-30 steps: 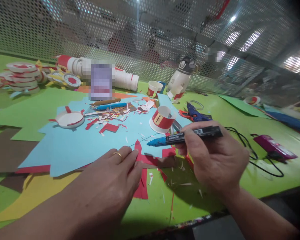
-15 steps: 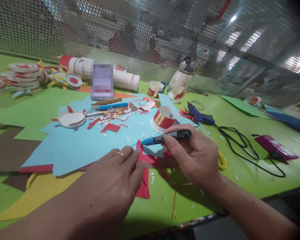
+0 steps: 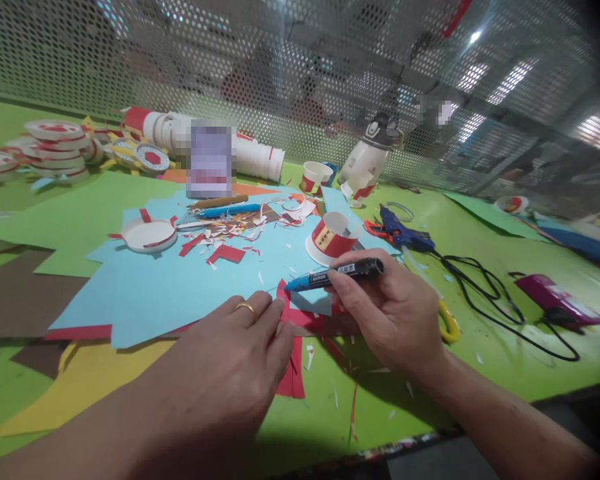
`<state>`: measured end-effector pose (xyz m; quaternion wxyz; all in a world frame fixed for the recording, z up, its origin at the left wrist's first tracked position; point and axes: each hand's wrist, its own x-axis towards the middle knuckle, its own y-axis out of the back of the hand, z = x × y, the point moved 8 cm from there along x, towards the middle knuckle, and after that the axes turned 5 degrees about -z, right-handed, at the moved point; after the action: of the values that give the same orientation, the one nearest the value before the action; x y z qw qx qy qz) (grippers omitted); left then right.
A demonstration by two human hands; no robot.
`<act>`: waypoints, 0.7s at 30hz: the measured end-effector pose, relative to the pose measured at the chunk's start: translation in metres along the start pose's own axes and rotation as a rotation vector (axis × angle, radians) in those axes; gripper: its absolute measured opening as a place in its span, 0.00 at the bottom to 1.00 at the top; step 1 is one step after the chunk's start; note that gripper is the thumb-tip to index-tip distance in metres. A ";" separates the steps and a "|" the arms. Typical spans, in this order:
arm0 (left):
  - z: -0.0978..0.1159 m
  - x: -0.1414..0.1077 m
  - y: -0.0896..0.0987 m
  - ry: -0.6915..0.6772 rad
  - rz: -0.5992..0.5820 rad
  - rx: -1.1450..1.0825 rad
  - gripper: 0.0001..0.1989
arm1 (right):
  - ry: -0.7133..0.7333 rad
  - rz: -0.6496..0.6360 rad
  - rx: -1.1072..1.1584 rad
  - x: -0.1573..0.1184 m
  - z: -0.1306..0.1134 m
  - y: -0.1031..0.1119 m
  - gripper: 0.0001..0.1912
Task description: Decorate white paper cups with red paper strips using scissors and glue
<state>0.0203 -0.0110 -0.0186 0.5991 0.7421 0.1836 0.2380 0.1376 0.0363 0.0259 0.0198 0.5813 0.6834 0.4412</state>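
Red paper strip (image 3: 282, 287) is lying mid-view, matte, point-ended; left hand (image 3: 243, 360) is steadying it, fingers together. Over the last second, permanent marker (image 3: 336, 274) has been swinging left, tip now reaching its edge: marking seemingly starting. Right hand (image 3: 397, 313) is clamping the smooth barrel, three o'clock. Flared paper cup (image 3: 330, 239) is standing at one.

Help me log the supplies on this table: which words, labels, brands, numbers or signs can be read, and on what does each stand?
"MARKER": on the black-and-blue marker in the right hand; the line above it and the white patch's print are too blurred.
Red-and-white cup near the marker: dark characters on a yellowish panel, too small to read.
Upright panel at the back: pixelated, unreadable.
No brand or number is legible.
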 end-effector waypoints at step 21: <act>0.000 0.000 0.006 0.045 0.009 -0.089 0.18 | 0.215 -0.148 -0.186 0.001 -0.019 -0.008 0.02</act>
<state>0.0202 -0.0127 -0.0127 0.6260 0.7102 0.1828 0.2653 0.1204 0.0264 0.0329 0.0330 0.4745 0.6787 0.5596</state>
